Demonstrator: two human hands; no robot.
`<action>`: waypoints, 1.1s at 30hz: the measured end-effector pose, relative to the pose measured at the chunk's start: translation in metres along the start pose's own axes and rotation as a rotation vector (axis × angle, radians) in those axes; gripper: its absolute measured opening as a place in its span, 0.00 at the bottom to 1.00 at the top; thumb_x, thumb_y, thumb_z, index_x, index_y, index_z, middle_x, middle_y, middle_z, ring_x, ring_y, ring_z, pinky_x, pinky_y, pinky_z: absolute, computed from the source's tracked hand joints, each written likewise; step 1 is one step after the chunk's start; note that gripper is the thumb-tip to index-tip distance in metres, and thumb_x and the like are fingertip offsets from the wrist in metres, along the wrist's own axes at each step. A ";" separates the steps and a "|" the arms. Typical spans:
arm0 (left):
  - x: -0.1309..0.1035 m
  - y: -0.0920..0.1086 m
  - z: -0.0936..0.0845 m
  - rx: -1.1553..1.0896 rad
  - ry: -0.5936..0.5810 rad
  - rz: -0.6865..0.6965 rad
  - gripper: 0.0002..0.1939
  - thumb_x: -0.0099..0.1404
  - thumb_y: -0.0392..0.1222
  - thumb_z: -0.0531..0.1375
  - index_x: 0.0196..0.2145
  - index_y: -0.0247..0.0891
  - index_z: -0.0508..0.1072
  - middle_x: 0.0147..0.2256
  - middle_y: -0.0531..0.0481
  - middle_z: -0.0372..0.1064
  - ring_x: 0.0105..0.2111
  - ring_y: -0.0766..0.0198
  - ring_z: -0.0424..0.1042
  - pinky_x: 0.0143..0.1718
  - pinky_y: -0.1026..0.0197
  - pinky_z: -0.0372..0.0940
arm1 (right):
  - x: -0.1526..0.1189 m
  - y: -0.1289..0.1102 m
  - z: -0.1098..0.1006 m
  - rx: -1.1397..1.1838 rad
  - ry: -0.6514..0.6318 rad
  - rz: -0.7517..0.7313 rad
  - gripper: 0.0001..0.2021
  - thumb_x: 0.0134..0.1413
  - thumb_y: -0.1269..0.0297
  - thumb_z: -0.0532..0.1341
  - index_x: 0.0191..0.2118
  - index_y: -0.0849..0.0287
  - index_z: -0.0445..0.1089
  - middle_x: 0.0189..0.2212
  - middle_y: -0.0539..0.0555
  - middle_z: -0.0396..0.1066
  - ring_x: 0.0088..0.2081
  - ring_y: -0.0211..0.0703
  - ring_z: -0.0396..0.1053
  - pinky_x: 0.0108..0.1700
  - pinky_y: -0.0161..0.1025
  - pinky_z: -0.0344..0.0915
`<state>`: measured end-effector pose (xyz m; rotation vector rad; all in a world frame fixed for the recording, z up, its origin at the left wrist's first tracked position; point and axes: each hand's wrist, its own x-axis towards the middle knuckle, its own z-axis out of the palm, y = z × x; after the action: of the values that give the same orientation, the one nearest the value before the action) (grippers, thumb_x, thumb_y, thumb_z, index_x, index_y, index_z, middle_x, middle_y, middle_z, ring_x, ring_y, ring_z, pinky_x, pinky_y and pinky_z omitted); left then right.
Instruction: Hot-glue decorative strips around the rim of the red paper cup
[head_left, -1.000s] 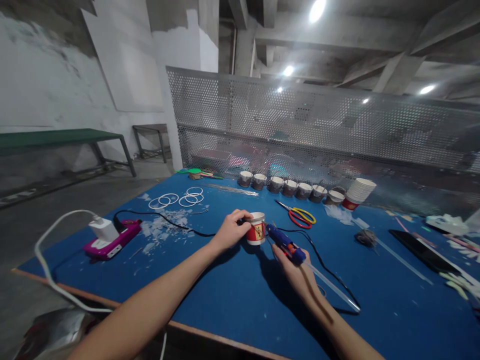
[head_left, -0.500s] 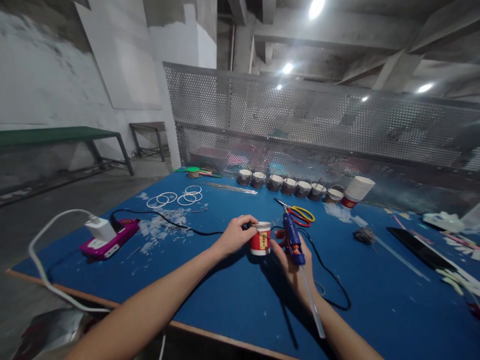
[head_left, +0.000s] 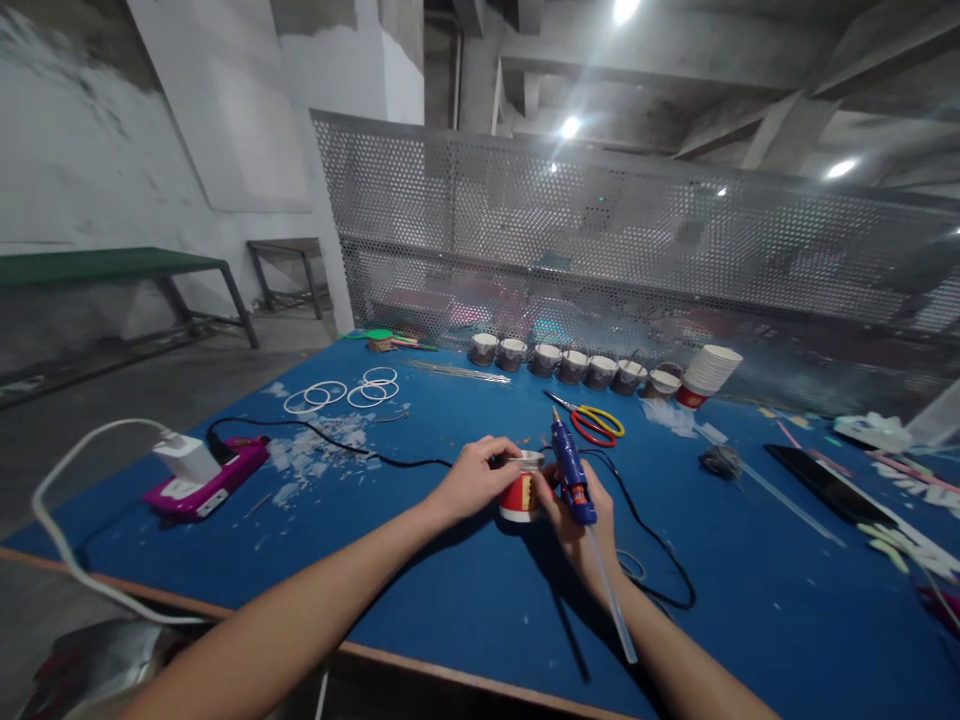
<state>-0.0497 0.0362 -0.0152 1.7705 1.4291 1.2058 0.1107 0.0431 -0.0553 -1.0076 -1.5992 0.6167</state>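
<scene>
A small red and white paper cup (head_left: 517, 503) with a yellow label stands at the middle of the blue table, a greyish band around its rim. My left hand (head_left: 474, 482) pinches the cup's upper left side with thumb and fingers. My right hand (head_left: 592, 535) is closed around a blue hot glue gun (head_left: 571, 468), whose nozzle points up and away and whose clear glue stick trails back over my wrist. The right fingertips also reach the cup's right side. Whether they hold a strand at the rim is too small to tell.
Behind stand several grey-wrapped cups (head_left: 574, 368) and a stack of paper cups (head_left: 711, 374). Red and yellow-handled scissors (head_left: 596, 424), white rings (head_left: 315, 397), a cord ball (head_left: 720, 461), a dark phone-like slab (head_left: 829, 484) and a magenta power strip (head_left: 206, 485) lie around. The gun's black cable crosses the table.
My right fingers have come closer against the cup's right side, and the glue gun has shifted slightly left with them. My left hand keeps its grip at the rim. The whole view has shifted slightly.
</scene>
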 end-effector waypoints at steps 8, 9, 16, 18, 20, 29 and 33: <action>-0.001 0.001 -0.001 0.057 -0.059 0.010 0.08 0.57 0.37 0.56 0.27 0.37 0.75 0.27 0.52 0.66 0.29 0.65 0.65 0.34 0.63 0.61 | 0.003 -0.008 -0.001 0.019 0.071 -0.021 0.13 0.52 0.53 0.62 0.28 0.57 0.64 0.22 0.48 0.66 0.24 0.39 0.63 0.28 0.37 0.63; -0.001 0.001 -0.001 0.053 -0.058 0.009 0.07 0.56 0.37 0.56 0.27 0.36 0.75 0.27 0.53 0.65 0.29 0.65 0.65 0.34 0.63 0.61 | 0.003 -0.008 -0.001 0.016 0.074 -0.020 0.13 0.52 0.53 0.62 0.28 0.57 0.64 0.22 0.48 0.66 0.24 0.40 0.63 0.28 0.37 0.63; 0.000 0.000 -0.002 0.034 -0.050 0.033 0.06 0.54 0.38 0.57 0.25 0.36 0.73 0.26 0.54 0.62 0.28 0.66 0.63 0.32 0.63 0.59 | 0.003 -0.005 0.000 0.009 0.066 -0.007 0.13 0.52 0.53 0.62 0.29 0.57 0.64 0.22 0.47 0.66 0.23 0.39 0.62 0.27 0.37 0.63; 0.000 0.000 -0.002 0.033 -0.045 0.046 0.06 0.54 0.39 0.56 0.25 0.36 0.72 0.25 0.54 0.62 0.28 0.66 0.62 0.32 0.63 0.58 | 0.003 -0.006 -0.001 0.015 0.067 0.003 0.13 0.52 0.53 0.62 0.29 0.57 0.64 0.21 0.47 0.65 0.22 0.39 0.62 0.27 0.37 0.63; 0.000 0.000 -0.002 0.033 -0.040 0.059 0.07 0.55 0.39 0.56 0.25 0.36 0.72 0.25 0.54 0.62 0.28 0.66 0.62 0.32 0.63 0.58 | 0.003 -0.008 -0.001 0.021 0.064 0.011 0.13 0.51 0.53 0.62 0.29 0.57 0.64 0.21 0.47 0.66 0.22 0.39 0.62 0.27 0.36 0.62; -0.001 0.000 -0.003 0.024 -0.036 0.098 0.05 0.53 0.37 0.56 0.24 0.37 0.71 0.25 0.55 0.62 0.28 0.66 0.62 0.33 0.63 0.60 | 0.003 -0.005 -0.001 0.019 0.060 0.030 0.13 0.51 0.54 0.62 0.29 0.58 0.64 0.21 0.46 0.65 0.22 0.38 0.61 0.27 0.36 0.62; 0.000 0.000 -0.005 -0.001 -0.048 0.097 0.04 0.52 0.37 0.55 0.24 0.37 0.70 0.25 0.55 0.61 0.28 0.66 0.62 0.33 0.63 0.59 | 0.003 -0.006 -0.001 0.025 0.064 0.040 0.13 0.51 0.54 0.62 0.29 0.58 0.65 0.22 0.47 0.65 0.23 0.39 0.62 0.28 0.36 0.63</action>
<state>-0.0540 0.0356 -0.0132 1.8740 1.3285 1.2047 0.1099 0.0428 -0.0483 -1.0330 -1.5148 0.6238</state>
